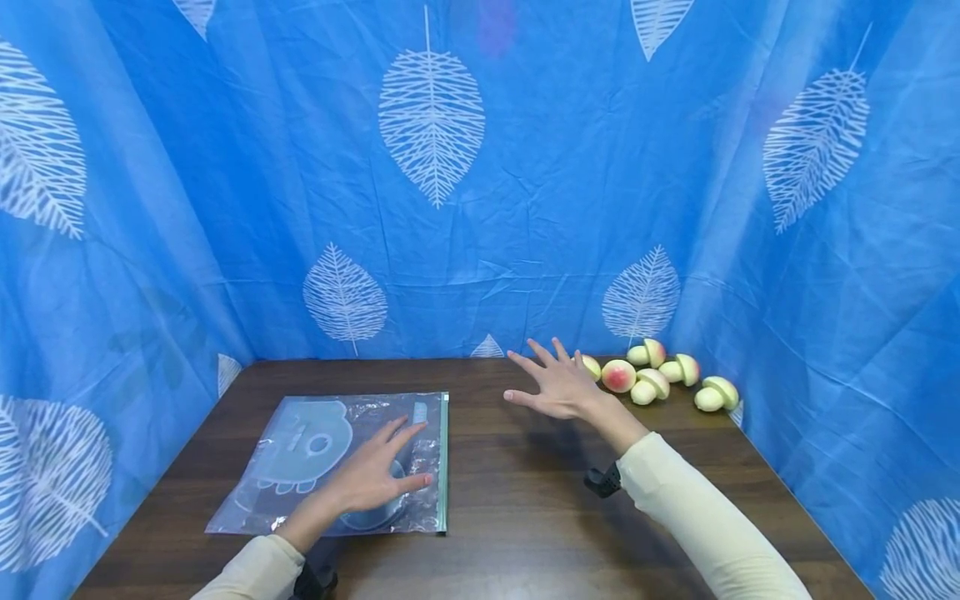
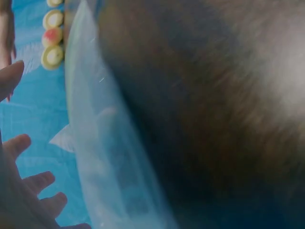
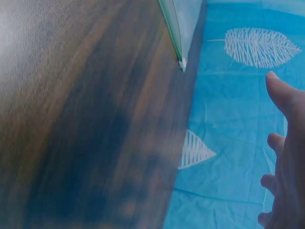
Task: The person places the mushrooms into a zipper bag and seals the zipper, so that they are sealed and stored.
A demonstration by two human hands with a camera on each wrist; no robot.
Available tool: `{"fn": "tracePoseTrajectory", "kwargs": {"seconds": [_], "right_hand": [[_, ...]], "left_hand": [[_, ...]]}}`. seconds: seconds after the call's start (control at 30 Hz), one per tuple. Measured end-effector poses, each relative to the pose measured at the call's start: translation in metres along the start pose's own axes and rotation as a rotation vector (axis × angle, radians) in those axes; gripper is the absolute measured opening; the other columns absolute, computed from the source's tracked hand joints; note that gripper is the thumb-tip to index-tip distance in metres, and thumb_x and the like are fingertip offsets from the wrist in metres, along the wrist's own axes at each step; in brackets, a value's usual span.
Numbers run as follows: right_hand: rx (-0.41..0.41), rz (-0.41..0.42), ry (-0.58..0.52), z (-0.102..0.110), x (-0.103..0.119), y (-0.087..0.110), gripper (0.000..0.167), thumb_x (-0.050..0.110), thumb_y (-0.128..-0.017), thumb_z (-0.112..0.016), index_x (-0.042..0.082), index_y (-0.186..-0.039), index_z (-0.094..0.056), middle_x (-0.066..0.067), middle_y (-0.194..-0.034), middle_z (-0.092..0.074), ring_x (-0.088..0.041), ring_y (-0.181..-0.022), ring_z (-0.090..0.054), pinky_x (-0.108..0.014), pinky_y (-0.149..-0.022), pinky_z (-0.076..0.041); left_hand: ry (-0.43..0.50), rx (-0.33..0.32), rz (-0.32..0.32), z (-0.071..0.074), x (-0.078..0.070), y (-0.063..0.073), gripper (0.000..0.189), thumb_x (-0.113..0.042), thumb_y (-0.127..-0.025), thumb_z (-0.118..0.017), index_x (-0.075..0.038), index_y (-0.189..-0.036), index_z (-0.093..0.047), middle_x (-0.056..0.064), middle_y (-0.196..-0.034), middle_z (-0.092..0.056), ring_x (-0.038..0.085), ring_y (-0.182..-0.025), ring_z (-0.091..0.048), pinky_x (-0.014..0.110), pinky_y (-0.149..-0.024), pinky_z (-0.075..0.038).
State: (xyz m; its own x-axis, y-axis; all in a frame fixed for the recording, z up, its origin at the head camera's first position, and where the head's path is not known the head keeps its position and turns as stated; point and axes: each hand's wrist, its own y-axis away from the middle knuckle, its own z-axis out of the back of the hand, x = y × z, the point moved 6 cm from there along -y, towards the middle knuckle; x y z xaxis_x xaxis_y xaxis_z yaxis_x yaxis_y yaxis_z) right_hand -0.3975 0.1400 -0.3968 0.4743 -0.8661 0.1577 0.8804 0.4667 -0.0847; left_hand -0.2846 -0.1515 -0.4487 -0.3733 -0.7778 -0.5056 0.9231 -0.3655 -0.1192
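Note:
My left hand (image 1: 369, 473) hovers over a clear zip bag (image 1: 431, 518) that lies flat on the table's left half, fingers spread and holding nothing. The bag has pale blue printing and a green zip strip along its right edge. My right hand (image 1: 557, 387) is held above the table with its fingers spread wide, empty. Beyond it, at the back right, lie several mushroom-shaped pieces (image 1: 651, 386), cream with reddish caps. One of them (image 1: 589, 367) is partly hidden behind the right hand's fingers. In the left wrist view the bag (image 2: 119, 157) fills the middle.
The dark wooden table (image 1: 510, 533) reaches back to a blue curtain (image 1: 525, 208) printed with white leaves, which also hangs at both sides. A small black wrist device (image 1: 602, 481) sits under the right forearm.

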Motion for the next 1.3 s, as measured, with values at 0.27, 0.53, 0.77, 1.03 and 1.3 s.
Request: {"fn": "tracePoseTrajectory", "kwargs": {"seconds": [0.27, 0.53, 0.77, 1.03, 1.3], "right_hand": [[0.016, 0.031, -0.009, -0.014, 0.011, -0.005, 0.084, 0.079, -0.095, -0.043, 0.032, -0.164, -0.033, -0.011, -0.170, -0.019, -0.052, -0.152, -0.006, -0.078, -0.112, -0.010], [0.029, 0.057, -0.021, -0.024, 0.024, -0.007, 0.083, 0.078, -0.095, -0.045, 0.032, -0.164, -0.033, -0.010, -0.171, -0.018, -0.053, -0.151, -0.008, -0.078, -0.112, -0.010], [0.042, 0.065, -0.008, -0.034, 0.033, -0.011, 0.084, 0.079, -0.094, -0.044, 0.034, -0.163, -0.033, -0.008, -0.171, -0.017, -0.052, -0.151, -0.009, -0.077, -0.113, -0.012], [0.051, 0.090, -0.027, -0.048, 0.042, -0.014, 0.082, 0.076, -0.094, -0.048, 0.030, -0.162, -0.037, -0.012, -0.169, -0.024, -0.053, -0.150, -0.014, -0.077, -0.112, -0.014], [0.112, 0.105, -0.024, -0.065, 0.053, -0.015, 0.081, 0.077, -0.094, -0.047, 0.034, -0.162, -0.036, -0.011, -0.169, -0.024, -0.051, -0.151, -0.013, -0.074, -0.114, -0.014]], "left_hand": [[0.009, 0.062, 0.026, -0.015, 0.001, 0.006, 0.084, -0.060, -0.087, -0.075, -0.015, -0.154, -0.051, 0.029, -0.157, -0.037, 0.056, -0.140, -0.035, 0.079, -0.103, -0.031], [-0.011, 0.090, 0.052, -0.026, 0.001, 0.007, 0.087, -0.063, -0.083, -0.077, -0.013, -0.150, -0.055, 0.030, -0.154, -0.040, 0.054, -0.139, -0.037, 0.086, -0.098, -0.024], [-0.055, 0.052, 0.068, -0.027, 0.002, 0.005, 0.090, -0.061, -0.074, -0.086, -0.009, -0.143, -0.062, 0.029, -0.148, -0.044, 0.050, -0.136, -0.042, 0.086, -0.096, -0.026], [-0.003, 0.058, 0.076, -0.025, 0.006, 0.004, 0.077, -0.049, -0.076, -0.090, -0.009, -0.137, -0.065, 0.027, -0.149, -0.044, 0.051, -0.135, -0.044, 0.088, -0.098, -0.019], [0.042, 0.090, 0.079, -0.022, 0.009, 0.005, 0.064, -0.040, -0.078, -0.091, -0.008, -0.129, -0.068, 0.028, -0.148, -0.044, 0.052, -0.135, -0.044, 0.089, -0.097, -0.019]]}}
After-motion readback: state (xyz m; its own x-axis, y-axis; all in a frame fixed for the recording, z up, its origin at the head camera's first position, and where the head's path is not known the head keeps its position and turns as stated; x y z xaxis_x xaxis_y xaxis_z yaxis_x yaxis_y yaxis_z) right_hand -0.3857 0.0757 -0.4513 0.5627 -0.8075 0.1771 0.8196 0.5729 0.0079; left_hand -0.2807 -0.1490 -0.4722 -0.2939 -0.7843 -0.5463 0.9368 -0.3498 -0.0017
